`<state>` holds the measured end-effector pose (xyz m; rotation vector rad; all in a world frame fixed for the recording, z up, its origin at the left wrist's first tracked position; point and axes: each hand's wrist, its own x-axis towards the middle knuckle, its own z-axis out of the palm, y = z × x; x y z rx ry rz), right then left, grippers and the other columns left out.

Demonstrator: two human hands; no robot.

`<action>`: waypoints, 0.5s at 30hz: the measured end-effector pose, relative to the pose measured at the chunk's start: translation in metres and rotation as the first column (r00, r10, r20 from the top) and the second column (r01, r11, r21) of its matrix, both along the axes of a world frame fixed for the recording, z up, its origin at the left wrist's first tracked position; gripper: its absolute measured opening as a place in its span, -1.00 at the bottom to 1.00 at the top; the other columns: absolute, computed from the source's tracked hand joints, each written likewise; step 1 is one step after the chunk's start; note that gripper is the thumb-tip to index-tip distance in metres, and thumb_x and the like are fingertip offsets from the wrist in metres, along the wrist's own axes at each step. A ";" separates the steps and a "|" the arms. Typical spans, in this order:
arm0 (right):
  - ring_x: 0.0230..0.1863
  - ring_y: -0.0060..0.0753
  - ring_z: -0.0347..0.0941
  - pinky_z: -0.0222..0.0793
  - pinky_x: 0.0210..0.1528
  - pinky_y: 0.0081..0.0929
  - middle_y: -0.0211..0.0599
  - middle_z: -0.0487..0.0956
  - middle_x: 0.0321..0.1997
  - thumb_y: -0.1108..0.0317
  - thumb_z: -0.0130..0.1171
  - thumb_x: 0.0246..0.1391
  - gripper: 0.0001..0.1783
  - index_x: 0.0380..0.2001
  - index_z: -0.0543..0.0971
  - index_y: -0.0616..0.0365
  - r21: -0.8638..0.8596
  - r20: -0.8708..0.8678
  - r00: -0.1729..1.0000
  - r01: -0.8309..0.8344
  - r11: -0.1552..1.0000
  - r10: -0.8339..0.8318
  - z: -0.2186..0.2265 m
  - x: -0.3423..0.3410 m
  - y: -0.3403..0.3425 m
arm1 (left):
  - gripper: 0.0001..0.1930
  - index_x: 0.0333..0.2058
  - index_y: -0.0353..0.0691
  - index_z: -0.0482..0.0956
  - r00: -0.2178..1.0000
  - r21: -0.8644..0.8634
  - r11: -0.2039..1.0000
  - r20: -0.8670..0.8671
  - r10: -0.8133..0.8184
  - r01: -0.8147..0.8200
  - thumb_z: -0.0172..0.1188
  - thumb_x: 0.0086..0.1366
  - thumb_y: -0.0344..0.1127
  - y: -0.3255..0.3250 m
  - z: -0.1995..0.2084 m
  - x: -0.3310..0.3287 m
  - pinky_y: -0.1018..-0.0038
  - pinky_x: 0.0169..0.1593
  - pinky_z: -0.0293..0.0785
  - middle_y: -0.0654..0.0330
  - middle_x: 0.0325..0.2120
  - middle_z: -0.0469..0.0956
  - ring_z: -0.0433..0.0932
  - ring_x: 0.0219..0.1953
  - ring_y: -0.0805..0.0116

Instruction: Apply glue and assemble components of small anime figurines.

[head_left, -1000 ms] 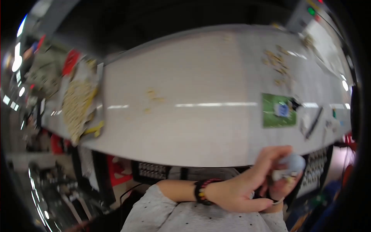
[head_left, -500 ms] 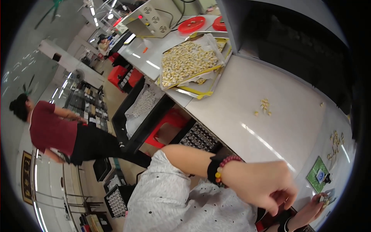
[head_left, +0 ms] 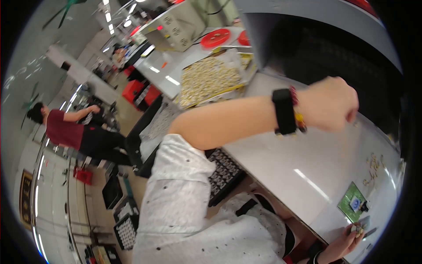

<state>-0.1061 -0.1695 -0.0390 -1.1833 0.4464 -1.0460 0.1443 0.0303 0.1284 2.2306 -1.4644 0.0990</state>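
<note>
My left hand (head_left: 329,103) is stretched over the far part of the white table, fingers curled in; what they hold, if anything, is hidden. A black band and a beaded bracelet (head_left: 295,110) circle that wrist. At the lower right, my right hand (head_left: 343,243) is closed on a small pale yellow and grey thing (head_left: 358,229), too small to make out. Just beyond it lies a green mat (head_left: 348,200) with a blue-white round mark and a small black object. Loose small yellow-white pieces (head_left: 373,169) are scattered farther off.
A tray of yellow-white pieces (head_left: 211,79) sits on the table's far left, before a grey machine (head_left: 176,28) and red round dishes (head_left: 215,38). A dark-fronted cabinet (head_left: 259,44) borders the far side. A person in a dark red shirt (head_left: 66,127) stands at the left.
My left hand has swung up and away from beside my right hand to the table's far part, where loose pieces lay. The person at the left has raised an arm.
</note>
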 end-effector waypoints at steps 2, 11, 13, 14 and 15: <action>-0.06 -0.39 0.29 0.25 -0.07 -0.48 -0.18 0.35 -0.02 0.38 -0.01 0.06 -0.53 0.05 0.23 0.28 0.007 -0.033 0.987 -0.157 0.988 0.157 -0.046 -0.039 -0.042 | -0.78 -0.51 -0.32 0.56 1.000 0.087 0.996 0.019 -0.001 -0.001 -0.03 -0.20 -0.48 -0.018 0.006 0.021 0.40 -0.38 0.42 -0.01 -0.58 0.51 0.52 -0.48 0.14; -0.46 -0.61 0.29 0.17 -0.40 -0.67 -0.32 0.42 -0.44 0.54 0.13 -0.22 -0.73 -0.36 0.40 0.34 -0.009 0.000 0.975 -0.224 0.975 0.224 0.026 0.008 0.012 | -0.87 -0.57 -0.33 0.48 0.986 0.224 0.975 -0.161 0.037 0.000 -0.05 -0.13 -0.50 -0.060 0.011 0.082 0.48 -0.52 0.29 0.14 -0.73 0.41 0.42 -0.61 0.34; -0.49 -0.63 0.23 0.12 -0.43 -0.68 -0.35 0.42 -0.47 0.54 0.15 -0.23 -0.77 -0.40 0.41 0.32 -0.078 -0.002 0.973 -0.230 0.970 0.230 0.025 0.003 0.005 | -0.89 -0.58 -0.35 0.45 0.967 0.229 0.973 -0.251 0.040 0.020 -0.04 -0.09 -0.48 -0.075 0.020 0.089 0.57 -0.57 0.21 0.22 -0.79 0.35 0.32 -0.67 0.50; -0.51 -0.63 0.21 0.11 -0.44 -0.68 -0.36 0.42 -0.48 0.53 0.15 -0.23 -0.78 -0.42 0.42 0.31 -0.067 0.000 0.975 -0.220 0.973 0.220 0.025 0.002 0.005 | -0.89 -0.58 -0.34 0.45 0.965 0.261 0.965 -0.246 0.086 -0.019 -0.04 -0.08 -0.47 -0.081 0.024 0.096 0.60 -0.57 0.18 0.25 -0.77 0.35 0.28 -0.67 0.57; -0.53 -0.64 0.19 0.09 -0.46 -0.69 -0.37 0.42 -0.49 0.53 0.16 -0.24 -0.80 -0.44 0.42 0.30 -0.056 0.002 0.977 -0.214 0.975 0.214 0.025 0.000 0.005 | -0.89 -0.53 -0.33 0.46 0.959 0.283 0.958 -0.254 0.122 -0.047 -0.03 -0.06 -0.46 -0.089 0.021 0.111 0.58 -0.50 0.25 0.19 -0.69 0.40 0.34 -0.61 0.51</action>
